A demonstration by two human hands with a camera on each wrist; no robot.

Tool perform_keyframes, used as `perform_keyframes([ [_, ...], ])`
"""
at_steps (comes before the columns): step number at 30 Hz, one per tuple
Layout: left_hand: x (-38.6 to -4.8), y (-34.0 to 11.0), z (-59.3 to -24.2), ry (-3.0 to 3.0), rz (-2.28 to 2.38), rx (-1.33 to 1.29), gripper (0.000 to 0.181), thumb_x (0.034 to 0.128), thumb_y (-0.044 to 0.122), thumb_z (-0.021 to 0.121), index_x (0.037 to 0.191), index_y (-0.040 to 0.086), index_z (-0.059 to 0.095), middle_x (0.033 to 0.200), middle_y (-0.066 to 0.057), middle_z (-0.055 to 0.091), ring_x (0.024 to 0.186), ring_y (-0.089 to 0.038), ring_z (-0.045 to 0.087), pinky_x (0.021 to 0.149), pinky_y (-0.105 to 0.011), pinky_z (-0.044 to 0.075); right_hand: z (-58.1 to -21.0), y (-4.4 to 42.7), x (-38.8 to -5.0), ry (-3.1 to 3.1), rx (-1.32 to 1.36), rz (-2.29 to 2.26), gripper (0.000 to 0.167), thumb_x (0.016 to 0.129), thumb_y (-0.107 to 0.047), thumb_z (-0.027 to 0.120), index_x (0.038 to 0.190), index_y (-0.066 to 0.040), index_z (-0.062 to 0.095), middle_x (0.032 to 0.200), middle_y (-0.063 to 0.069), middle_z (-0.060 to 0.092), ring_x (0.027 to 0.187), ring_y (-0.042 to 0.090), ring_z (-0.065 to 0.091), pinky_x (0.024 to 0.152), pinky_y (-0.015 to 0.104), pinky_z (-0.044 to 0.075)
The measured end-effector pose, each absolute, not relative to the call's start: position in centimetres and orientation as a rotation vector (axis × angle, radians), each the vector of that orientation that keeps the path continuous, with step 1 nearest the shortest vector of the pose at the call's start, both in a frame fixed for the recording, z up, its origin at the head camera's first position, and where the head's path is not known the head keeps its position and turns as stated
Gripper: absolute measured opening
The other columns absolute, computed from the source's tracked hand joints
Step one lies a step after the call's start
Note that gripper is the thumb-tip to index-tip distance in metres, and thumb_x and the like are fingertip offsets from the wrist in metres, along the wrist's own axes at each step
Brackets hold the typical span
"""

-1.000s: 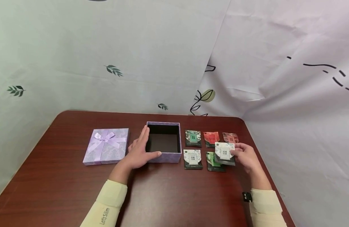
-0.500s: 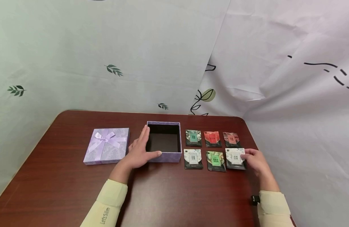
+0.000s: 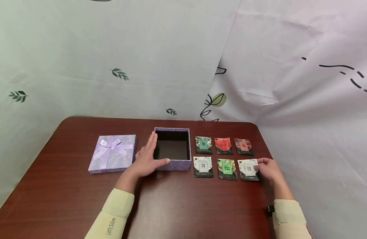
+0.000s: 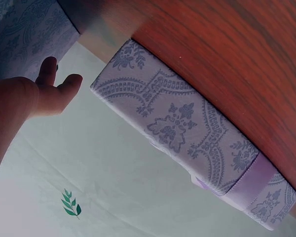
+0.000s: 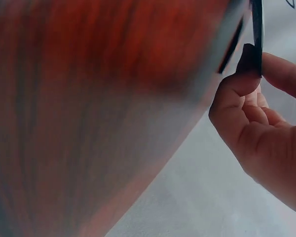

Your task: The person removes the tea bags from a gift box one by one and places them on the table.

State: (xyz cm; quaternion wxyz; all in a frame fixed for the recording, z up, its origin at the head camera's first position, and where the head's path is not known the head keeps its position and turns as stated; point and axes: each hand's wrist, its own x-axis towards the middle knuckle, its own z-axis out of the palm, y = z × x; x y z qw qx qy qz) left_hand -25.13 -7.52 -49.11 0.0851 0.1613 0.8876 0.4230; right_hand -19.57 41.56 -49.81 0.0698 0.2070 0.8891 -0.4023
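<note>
My left hand [image 3: 147, 161] rests with straight, spread fingers on the left side and front rim of an uncovered purple box [image 3: 174, 165], whose dark inside shows no contents. At the right, my right hand [image 3: 270, 168] pinches the right edge of a white and black sachet [image 3: 248, 169] between thumb and finger, low over the table. In the right wrist view the sachet [image 5: 257, 29] is seen edge-on in the pinch. Left of it lie a green sachet [image 3: 226, 169] and another white sachet [image 3: 203, 166].
Behind those lie a teal sachet [image 3: 203, 144], a red sachet [image 3: 223, 145] and a darker red sachet [image 3: 244, 146]. A purple lid with a ribbon bow [image 3: 112, 153] lies left of the box. A pale curtain [image 3: 141, 66] hangs behind the table [image 3: 183, 205].
My right hand has carried the white sachet right, off the green one, and lowered it beside that one, in front of the darker red sachet. The left hand has stayed on the box.
</note>
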Motion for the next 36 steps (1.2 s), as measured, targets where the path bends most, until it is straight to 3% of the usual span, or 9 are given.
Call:
perform_keyframes([
  [16, -25.4, -7.5, -49.5, 2.646, 1.261, 0.481, 0.116, 0.0848, 0.056, 0.073, 0.161, 0.017, -0.006, 0.165, 0.004, -0.015, 0.149, -0.035, 0.008, 0.105, -0.074, 0.003, -50.8, 41.2, -20.4, 2.826, 0.573, -0.797, 0.022, 0.092, -0.009, 0.065, 0.106, 0.007, 0.06, 0.092, 0.02, 0.061, 0.085, 0.035, 0.056, 0.073, 0.048, 0.046],
  [24, -25.6, -7.4, -49.3, 2.671, 1.196, 0.481, 0.114, 0.0855, 0.052, 0.074, 0.162, 0.014, -0.001, 0.166, 0.0, -0.01, 0.146, -0.046, 0.011, 0.103, -0.076, 0.005, -50.8, 41.1, -20.6, 2.851, 0.564, -0.73, 0.019, 0.089, -0.008, 0.065, 0.103, 0.005, 0.062, 0.091, 0.02, 0.063, 0.083, 0.036, 0.056, 0.073, 0.05, 0.045],
  [29, -25.5, -7.3, -48.6, 2.722, 1.067, 0.481, 0.114, 0.0832, 0.048, 0.078, 0.162, 0.012, 0.004, 0.167, -0.007, -0.003, 0.14, -0.056, 0.021, 0.103, -0.075, 0.009, -49.6, 39.7, -20.7, 2.897, 0.53, -0.714, 0.028, 0.092, -0.009, 0.062, 0.114, 0.008, 0.062, 0.097, 0.022, 0.063, 0.087, 0.038, 0.058, 0.072, 0.051, 0.047],
  [34, -25.8, -7.1, -46.9, 2.785, 0.939, 0.506, 0.112, 0.0822, 0.048, 0.078, 0.162, 0.014, 0.008, 0.166, -0.013, 0.005, 0.138, -0.055, 0.022, 0.104, -0.072, 0.01, -47.4, 36.2, -21.9, 2.983, 0.413, -0.719, 0.043, 0.1, -0.02, 0.058, 0.136, 0.004, 0.056, 0.123, 0.03, 0.06, 0.098, 0.042, 0.06, 0.067, 0.049, 0.048],
  [36, -25.9, -7.1, -46.0, 2.815, 0.902, 0.515, 0.108, 0.0837, 0.048, 0.076, 0.162, 0.014, 0.011, 0.165, -0.016, 0.006, 0.14, -0.052, 0.019, 0.106, -0.071, 0.007, -46.6, 34.4, -22.4, 3.014, 0.315, -0.755, 0.049, 0.102, -0.024, 0.057, 0.143, 0.002, 0.051, 0.132, 0.03, 0.056, 0.107, 0.044, 0.059, 0.073, 0.052, 0.05],
])
